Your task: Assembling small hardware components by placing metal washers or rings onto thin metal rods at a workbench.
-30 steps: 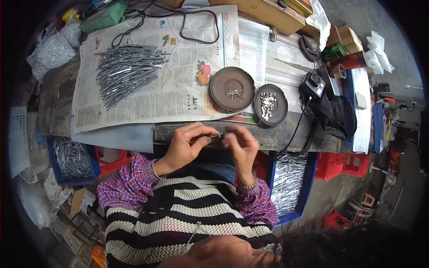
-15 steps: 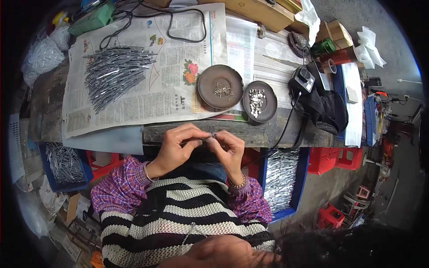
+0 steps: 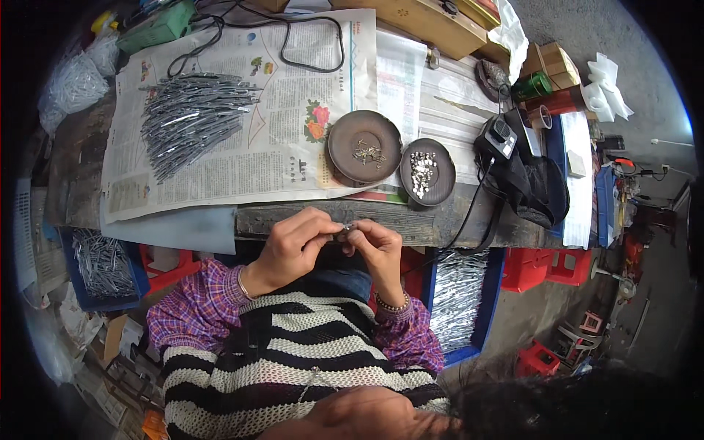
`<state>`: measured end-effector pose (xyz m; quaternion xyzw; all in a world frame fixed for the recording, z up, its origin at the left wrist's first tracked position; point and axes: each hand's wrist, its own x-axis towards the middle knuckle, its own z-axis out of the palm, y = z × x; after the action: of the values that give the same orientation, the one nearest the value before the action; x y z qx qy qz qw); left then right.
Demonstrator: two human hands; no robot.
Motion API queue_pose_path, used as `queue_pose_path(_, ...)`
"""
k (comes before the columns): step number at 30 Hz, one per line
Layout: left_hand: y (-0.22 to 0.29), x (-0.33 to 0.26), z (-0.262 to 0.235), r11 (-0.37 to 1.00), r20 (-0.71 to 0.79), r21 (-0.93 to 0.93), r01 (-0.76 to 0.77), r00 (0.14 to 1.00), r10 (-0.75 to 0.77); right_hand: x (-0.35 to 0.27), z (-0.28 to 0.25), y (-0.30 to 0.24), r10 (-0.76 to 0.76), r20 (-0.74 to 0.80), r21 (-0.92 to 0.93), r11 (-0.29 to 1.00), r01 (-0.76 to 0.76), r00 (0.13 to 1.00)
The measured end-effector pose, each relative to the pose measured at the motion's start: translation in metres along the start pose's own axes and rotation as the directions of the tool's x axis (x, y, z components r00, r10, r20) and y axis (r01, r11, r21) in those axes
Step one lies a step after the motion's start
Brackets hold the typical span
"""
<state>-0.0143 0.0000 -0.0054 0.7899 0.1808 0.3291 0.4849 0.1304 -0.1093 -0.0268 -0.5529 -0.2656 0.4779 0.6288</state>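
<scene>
My left hand (image 3: 295,246) and right hand (image 3: 379,247) meet at the fingertips, pinching a small metal piece (image 3: 347,227) between them, just off the near edge of the tabletop (image 3: 425,224); its exact shape is too small to tell. Ahead of my right hand stand a larger brown dish (image 3: 352,130) with little metal bits and a smaller dish (image 3: 445,176) with shiny ones. Farther left, silver strips (image 3: 194,117) lie heaped on newspaper (image 3: 271,176). Below the tabletop, a blue tray (image 3: 487,315) of strips sits to my right.
</scene>
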Motion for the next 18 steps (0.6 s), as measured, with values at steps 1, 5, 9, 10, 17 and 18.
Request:
queue_pose_path(1,0.0001,0.0001,0.0004,1.0,-0.001,-0.005,-0.01,1.0,0.01,-0.0004,0.0001,0.0003,-0.007,-0.009,-0.023,1.0,0.007,1.0)
queue_pose_path(5,0.0006,0.0,0.0008,1.0,0.004,-0.022,0.011,1.0,-0.011,-0.0008,0.0024,-0.0004,-0.059,-0.034,-0.055,0.997,0.057,0.998)
queue_pose_path(9,0.0013,0.0013,-0.0016,0.991,0.04,-0.087,0.106,0.994,-0.102,0.0011,0.0046,-0.0016,-0.207,-0.045,-0.268,0.945,0.188,0.977)
queue_pose_path(10,0.001,0.0015,-0.0018,0.988,0.049,-0.093,0.126,0.991,-0.122,0.0015,0.0047,-0.0017,-0.248,-0.036,-0.334,0.916,0.222,0.968)
queue_pose_path(17,-0.0014,0.0012,-0.0035,0.945,0.123,-0.199,0.26,0.963,-0.24,0.001,0.0033,-0.0088,0.008,-0.034,-0.131,0.991,-0.012,0.999)
queue_pose_path(18,-0.0017,0.0013,-0.0029,0.92,0.144,-0.244,0.308,0.949,-0.279,0.0014,0.0011,-0.0082,0.036,0.008,-0.108,0.993,-0.035,0.999)
